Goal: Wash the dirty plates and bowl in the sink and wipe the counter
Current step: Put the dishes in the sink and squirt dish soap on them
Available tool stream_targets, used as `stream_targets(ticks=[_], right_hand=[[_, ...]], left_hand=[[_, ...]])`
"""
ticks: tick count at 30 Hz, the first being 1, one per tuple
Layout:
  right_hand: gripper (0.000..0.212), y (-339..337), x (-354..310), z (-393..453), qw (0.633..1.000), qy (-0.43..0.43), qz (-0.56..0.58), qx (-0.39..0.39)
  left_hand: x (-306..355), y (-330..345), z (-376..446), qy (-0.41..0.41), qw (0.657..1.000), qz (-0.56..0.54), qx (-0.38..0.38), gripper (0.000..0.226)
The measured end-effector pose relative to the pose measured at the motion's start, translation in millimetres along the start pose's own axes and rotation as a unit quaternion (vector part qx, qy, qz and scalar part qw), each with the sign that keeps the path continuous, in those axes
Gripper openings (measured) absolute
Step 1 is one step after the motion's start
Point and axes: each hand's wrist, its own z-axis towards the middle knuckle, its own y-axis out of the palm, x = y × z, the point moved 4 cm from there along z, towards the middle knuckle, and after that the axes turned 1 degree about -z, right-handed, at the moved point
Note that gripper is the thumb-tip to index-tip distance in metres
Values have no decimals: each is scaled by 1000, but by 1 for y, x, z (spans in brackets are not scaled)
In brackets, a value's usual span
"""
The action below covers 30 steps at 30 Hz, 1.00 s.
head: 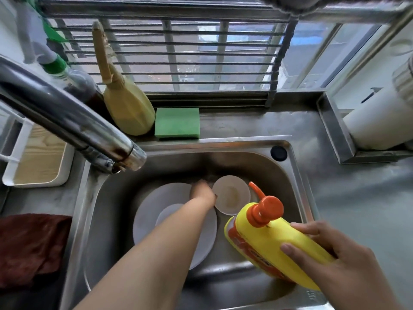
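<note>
A steel sink [300,175] holds a large white plate [145,211] with a smaller plate [166,214] lying on it. A white bowl [231,194] with a brownish smear inside sits to their right. My left hand [201,192] reaches down to the far edge of the large plate, beside the bowl. Its fingers are hidden, and something dark and blurred lies just beyond them. My right hand [339,260] grips a yellow dish soap bottle [257,238] with an orange pump, tilted over the sink's right side with the nozzle toward the bowl.
A green sponge [177,123] lies on the ledge behind the sink, next to a beige squeeze bottle [127,108] and a dark bottle [82,86]. The faucet [67,117] juts in from the left. A dark red cloth [29,247] lies on the left; grey counter [357,209] stretches right.
</note>
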Motion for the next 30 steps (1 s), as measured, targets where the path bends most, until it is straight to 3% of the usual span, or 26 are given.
stream_targets(ticks=[3,6,8,10,13,15,16,18,20,22,24,26,30], right_hand=[[40,3,0,1,1000,-3,-15,-13],[36,11,-5,9,998,-15,-52,-44],[32,20,-10,18,993,-35,-83,-75],[30,32,-16,31,986,-51,-124,-104],[29,51,-28,49,972,-56,-166,-155],[28,64,-38,58,959,-52,-197,-196],[28,71,-44,61,951,-54,-216,-216],[26,83,-52,64,935,-69,-244,-246],[24,93,-55,66,922,-81,-267,-270],[24,102,-53,65,909,-89,-286,-291],[24,107,-49,63,901,-89,-294,-307],[24,111,-45,60,897,-92,-293,-319],[22,114,-39,58,895,-123,-293,-314]], left_hand=[[-1,-10,-12,17,1000,-9,1,28],[-13,-38,-45,51,993,-98,30,19],[-30,-59,-83,62,981,-171,73,6],[-45,-75,-133,91,965,-189,157,10],[-43,-84,-201,258,905,-133,310,20],[-40,-71,-215,351,867,-83,345,34],[-40,-66,-214,361,862,-79,346,37],[-41,-67,-208,304,882,-156,324,37],[-46,-70,-203,175,898,-278,292,23],[-53,-67,-195,42,866,-438,237,11],[-58,-62,-193,-66,806,-560,182,17],[-58,-54,-195,-129,775,-604,134,19],[-52,-38,-193,-185,755,-629,18,39]])
